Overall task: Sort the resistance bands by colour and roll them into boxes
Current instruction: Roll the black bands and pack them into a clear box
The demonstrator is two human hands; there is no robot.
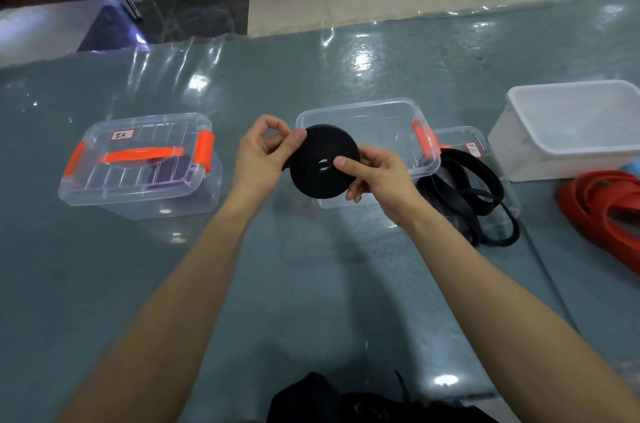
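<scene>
Forearms, both bare, reach forward from the bottom corners and meet above the glossy grey-green surface (311,284), wrists bent slightly inward. Between the hands sits a tightly rolled black resistance band wound into a flat disc (318,176), held in the air in front of an open clear plastic box with an orange latch (363,117). The left hand (258,154) has its fingers curled, the thumb tip pressing the roll's upper left edge and pinching the band there. The right hand (375,180) grips the disc from the other side, thumb flat on its face near the small centre hole, fingers wrapped behind the lower right rim. Left of the hands stands a closed clear box with an orange handle and latches (138,166), something purple inside. Loose black bands (467,187) lie coiled over a clear lid (498,176) just beside the open box. Further right are a white opaque tub (568,131) and a heap of red-orange bands (602,204)
</scene>
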